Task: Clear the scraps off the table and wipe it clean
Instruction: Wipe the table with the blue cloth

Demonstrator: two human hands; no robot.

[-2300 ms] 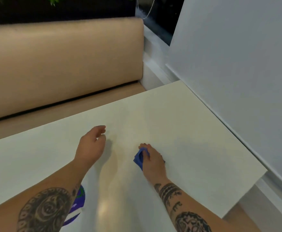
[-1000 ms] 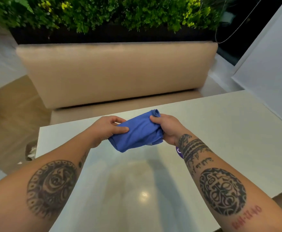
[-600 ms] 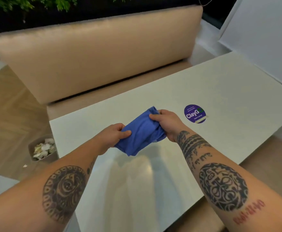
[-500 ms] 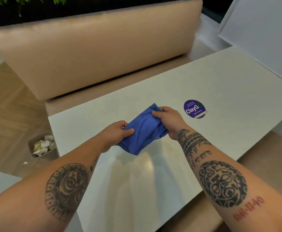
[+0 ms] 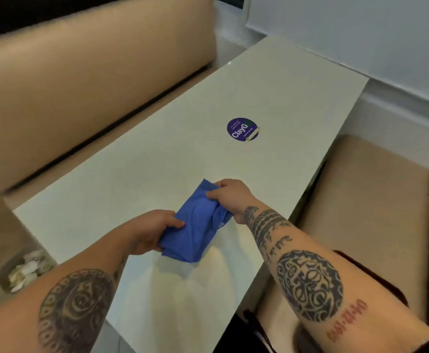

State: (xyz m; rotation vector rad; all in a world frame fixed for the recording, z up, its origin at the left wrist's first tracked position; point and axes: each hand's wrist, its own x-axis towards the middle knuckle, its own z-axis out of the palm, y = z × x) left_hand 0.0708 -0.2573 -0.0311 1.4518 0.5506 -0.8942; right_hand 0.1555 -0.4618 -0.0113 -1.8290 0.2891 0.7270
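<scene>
Both hands hold a bunched blue cloth [image 5: 198, 225] just above the white table [image 5: 297, 103]: left hand [image 5: 152, 230] grips its near end, right hand [image 5: 230, 194] pinches its far end. Round purple sticker [image 5: 242, 129] lies further along the table; small bin of white scraps [image 5: 26, 270] sits on the floor at left.

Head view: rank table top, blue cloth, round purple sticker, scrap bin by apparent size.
1. table top
2. blue cloth
3. scrap bin, partly cut off by the left forearm, so unsure against the cloth
4. round purple sticker, farther from the camera, so it may look smaller than it is
</scene>
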